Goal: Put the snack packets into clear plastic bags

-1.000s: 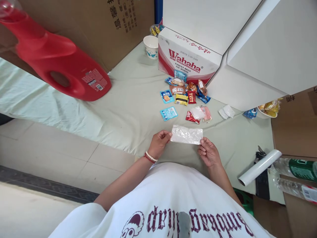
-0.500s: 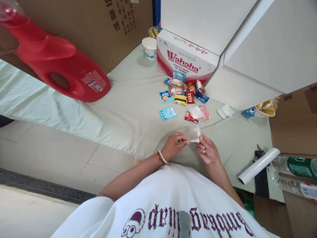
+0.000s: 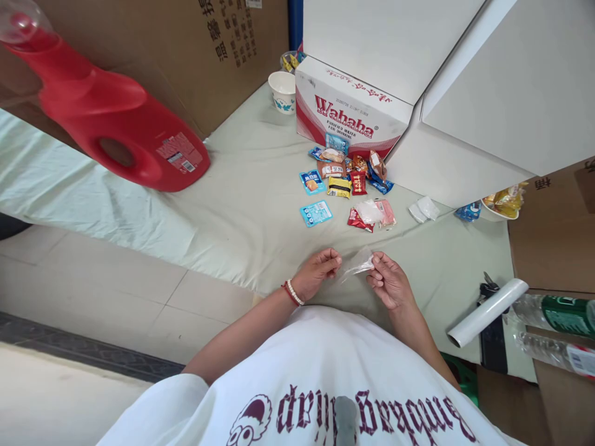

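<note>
A small clear plastic bag (image 3: 359, 262) stretches between my hands, above the cloth near my body. My right hand (image 3: 389, 282) pinches its right end between thumb and forefinger, the other fingers curled beneath. The closed fingertips of my left hand (image 3: 318, 271) are at the bag's left edge; the film there is thin and hard to make out. Beyond the hands lie a red packet (image 3: 361, 220), a pink packet (image 3: 385, 212) and a folded white plastic piece (image 3: 369, 212). A light blue packet (image 3: 317, 214) lies to their left. More folded clear bags (image 3: 424, 210) rest at the right.
Several snack packets (image 3: 339, 187) are heaped before a Wahaha carton (image 3: 348, 114). A paper cup (image 3: 282, 93) stands behind left, a large red bottle (image 3: 134, 136) at left. At right are a white roll (image 3: 488, 311), plastic bottles (image 3: 564, 314) and a bowl of snacks (image 3: 504, 204).
My left hand has moved left, away from my right hand. The plastic bag, bunched up before, is now drawn out longer between them. My right hand keeps its pinch.
</note>
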Action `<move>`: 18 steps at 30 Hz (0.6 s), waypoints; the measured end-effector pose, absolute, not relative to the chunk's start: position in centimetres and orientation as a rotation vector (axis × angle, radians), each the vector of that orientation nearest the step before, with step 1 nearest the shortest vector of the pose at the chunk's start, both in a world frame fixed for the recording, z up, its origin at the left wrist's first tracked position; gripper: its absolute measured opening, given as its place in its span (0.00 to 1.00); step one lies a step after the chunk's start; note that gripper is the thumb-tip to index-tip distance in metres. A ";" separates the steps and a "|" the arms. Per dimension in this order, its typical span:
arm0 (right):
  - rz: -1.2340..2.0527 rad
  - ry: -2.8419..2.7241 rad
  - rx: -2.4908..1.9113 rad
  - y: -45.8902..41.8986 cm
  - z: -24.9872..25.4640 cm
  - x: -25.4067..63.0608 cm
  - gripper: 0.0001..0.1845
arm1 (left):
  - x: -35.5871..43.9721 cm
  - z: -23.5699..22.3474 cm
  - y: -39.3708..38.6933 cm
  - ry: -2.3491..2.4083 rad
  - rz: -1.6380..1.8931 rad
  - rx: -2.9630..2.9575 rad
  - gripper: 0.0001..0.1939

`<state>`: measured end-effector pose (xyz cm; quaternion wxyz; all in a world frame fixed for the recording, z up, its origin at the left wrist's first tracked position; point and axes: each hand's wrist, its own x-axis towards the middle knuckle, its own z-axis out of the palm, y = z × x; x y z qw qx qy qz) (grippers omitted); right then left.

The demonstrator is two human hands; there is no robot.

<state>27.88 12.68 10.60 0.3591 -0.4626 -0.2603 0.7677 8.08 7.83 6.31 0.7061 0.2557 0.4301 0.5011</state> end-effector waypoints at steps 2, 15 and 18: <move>1.958 -0.679 -1.192 12.8 10.6 28.3 0.18 | 7.6 6.2 7.8 0.983 1.155 0.597 0.21; 1.934 -0.764 -1.170 13.3 11.0 27.6 0.19 | 9.6 7.1 8.4 1.084 1.131 0.939 0.21; 1.876 -0.758 -1.188 13.6 10.8 28.9 0.19 | 8.2 6.6 8.3 1.042 1.184 0.856 0.22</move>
